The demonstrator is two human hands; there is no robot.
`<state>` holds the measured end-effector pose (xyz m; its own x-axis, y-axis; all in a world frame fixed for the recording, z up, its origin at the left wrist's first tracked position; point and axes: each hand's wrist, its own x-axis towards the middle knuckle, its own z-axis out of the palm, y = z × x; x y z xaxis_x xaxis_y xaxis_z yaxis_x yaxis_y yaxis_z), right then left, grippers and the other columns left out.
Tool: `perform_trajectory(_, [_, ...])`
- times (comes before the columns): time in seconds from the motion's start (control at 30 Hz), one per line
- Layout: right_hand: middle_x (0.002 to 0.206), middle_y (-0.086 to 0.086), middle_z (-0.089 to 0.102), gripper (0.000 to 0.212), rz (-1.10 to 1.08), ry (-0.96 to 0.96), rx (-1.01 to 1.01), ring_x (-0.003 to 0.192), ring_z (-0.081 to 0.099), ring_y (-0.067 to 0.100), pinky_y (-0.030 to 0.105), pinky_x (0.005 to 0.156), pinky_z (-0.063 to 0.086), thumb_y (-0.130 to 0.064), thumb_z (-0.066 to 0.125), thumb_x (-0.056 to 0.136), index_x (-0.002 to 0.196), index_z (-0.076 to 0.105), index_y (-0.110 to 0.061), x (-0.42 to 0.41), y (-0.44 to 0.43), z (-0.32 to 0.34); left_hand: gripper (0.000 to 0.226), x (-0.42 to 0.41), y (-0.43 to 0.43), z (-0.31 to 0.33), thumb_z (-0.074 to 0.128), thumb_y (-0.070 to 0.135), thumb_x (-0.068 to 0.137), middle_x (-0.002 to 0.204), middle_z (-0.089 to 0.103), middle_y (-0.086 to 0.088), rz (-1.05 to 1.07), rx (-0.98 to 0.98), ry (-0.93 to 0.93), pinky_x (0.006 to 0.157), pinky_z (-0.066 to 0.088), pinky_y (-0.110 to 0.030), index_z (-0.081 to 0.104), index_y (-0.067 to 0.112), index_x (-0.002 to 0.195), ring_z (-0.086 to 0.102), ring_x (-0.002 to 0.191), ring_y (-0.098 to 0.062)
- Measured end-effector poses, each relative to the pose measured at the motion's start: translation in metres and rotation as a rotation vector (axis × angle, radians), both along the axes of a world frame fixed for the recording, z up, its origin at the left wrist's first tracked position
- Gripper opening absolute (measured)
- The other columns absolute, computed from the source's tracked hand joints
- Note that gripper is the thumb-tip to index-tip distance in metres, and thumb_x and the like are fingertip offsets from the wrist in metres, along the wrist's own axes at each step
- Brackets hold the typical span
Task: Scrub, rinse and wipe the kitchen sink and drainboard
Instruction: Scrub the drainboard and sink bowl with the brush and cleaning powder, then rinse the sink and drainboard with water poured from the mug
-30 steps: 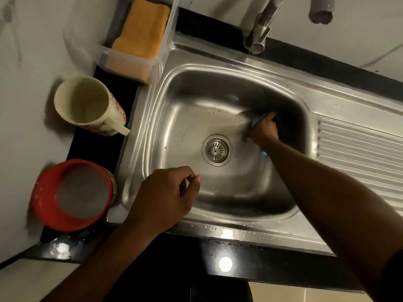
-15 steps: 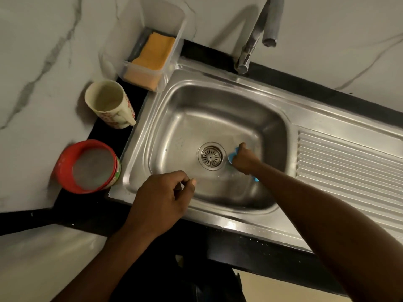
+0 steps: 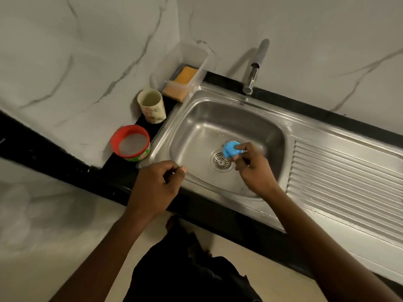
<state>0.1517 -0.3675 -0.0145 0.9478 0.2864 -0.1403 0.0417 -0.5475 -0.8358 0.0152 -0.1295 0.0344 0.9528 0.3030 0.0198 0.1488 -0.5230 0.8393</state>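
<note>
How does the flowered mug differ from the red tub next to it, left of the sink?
The flowered mug is tall, narrow and cream; the red tub is low and wide. The mug looks empty, while the tub holds something pale. Both stand upright and uncovered on the black counter beside the sink.

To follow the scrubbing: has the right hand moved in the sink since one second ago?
Yes. The right hand with the blue scrubber came from the far right wall of the sink to beside the drain.

One head-worn view, above the counter's (image 3: 209,214) front edge, facing steeply down, near the sink (image 3: 218,114), drainboard (image 3: 340,184) at right
</note>
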Motion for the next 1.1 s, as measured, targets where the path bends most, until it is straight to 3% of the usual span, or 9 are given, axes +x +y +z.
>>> perform_trajectory(0.13, [0.107,-0.011,0.076,0.026,0.149,-0.105,0.0,0.09,0.069,0.001,0.018,0.079,0.052,-0.029,0.066,0.101,0.124,0.055,-0.033,-0.038,0.023,0.016,0.027,-0.025,0.013,0.011,0.068,0.032,0.099,0.06,0.064,-0.002,0.126,-0.052,0.01,0.067,0.057,-0.047,0.072,0.019,0.076,0.064,0.059,-0.02])
perform_trajectory(0.23, [0.117,-0.012,0.072,0.028,0.281,-0.184,-0.041,0.098,0.066,0.0,0.011,0.082,0.049,-0.033,0.064,0.102,0.127,0.052,-0.036,-0.062,0.042,0.022,0.025,-0.044,0.027,0.012,0.069,0.032,0.1,0.06,0.064,-0.003,0.201,-0.045,0.0,0.063,0.058,-0.054,0.074,0.021,0.078,0.064,0.06,-0.027])
perform_trajectory(0.37, [0.121,0.001,0.066,0.028,0.441,-0.287,-0.149,0.095,0.065,0.016,0.033,0.079,0.056,-0.039,0.057,0.103,0.129,0.045,-0.035,-0.088,0.08,0.016,0.028,-0.069,0.049,0.011,0.067,0.034,0.099,0.058,0.062,-0.005,0.264,-0.04,0.005,0.058,0.055,-0.055,0.072,0.019,0.076,0.062,0.058,-0.032])
perform_trajectory(0.47, [0.122,0.004,0.062,0.028,0.501,-0.337,-0.195,0.095,0.062,0.018,0.029,0.074,0.051,-0.036,0.056,0.104,0.13,0.048,-0.031,-0.106,0.117,0.009,0.035,-0.087,0.067,0.01,0.067,0.035,0.099,0.059,0.06,-0.011,0.309,-0.052,0.024,0.056,0.052,-0.052,0.068,0.012,0.073,0.06,0.059,-0.036])
perform_trajectory(0.6, [0.121,0.006,0.063,0.03,0.525,-0.386,-0.192,0.104,0.062,0.022,0.034,0.084,0.055,-0.031,0.062,0.101,0.129,0.051,-0.028,-0.123,0.17,-0.008,0.032,-0.107,0.092,0.01,0.068,0.033,0.099,0.057,0.061,-0.008,0.338,-0.049,0.046,0.056,0.052,-0.048,0.071,0.015,0.073,0.061,0.057,-0.03])
perform_trajectory(0.83, [0.122,0.008,0.063,0.032,0.506,-0.463,-0.247,0.104,0.064,0.021,0.032,0.085,0.057,-0.031,0.063,0.1,0.13,0.054,-0.023,-0.128,0.246,-0.039,0.027,-0.119,0.133,0.008,0.068,0.032,0.099,0.056,0.061,0.001,0.276,-0.052,0.091,0.053,0.045,-0.031,0.072,0.018,0.075,0.055,0.05,-0.009])
perform_trajectory(0.97, [0.119,0.012,0.066,0.03,0.501,-0.51,-0.341,0.102,0.065,0.025,0.036,0.082,0.059,-0.028,0.068,0.098,0.124,0.056,-0.02,-0.125,0.267,-0.05,0.024,-0.116,0.152,0.005,0.067,0.031,0.099,0.057,0.062,0.005,0.227,-0.036,0.114,0.05,0.043,-0.022,0.072,0.023,0.077,0.056,0.051,-0.008])
perform_trajectory(1.1, [0.119,0.012,0.069,0.033,0.497,-0.527,-0.37,0.104,0.066,0.026,0.037,0.083,0.057,-0.019,0.075,0.092,0.122,0.061,-0.019,-0.124,0.272,-0.057,0.026,-0.11,0.163,0.001,0.067,0.034,0.099,0.058,0.062,0.0,0.177,-0.033,0.119,0.05,0.042,-0.024,0.07,0.023,0.075,0.055,0.051,-0.01])
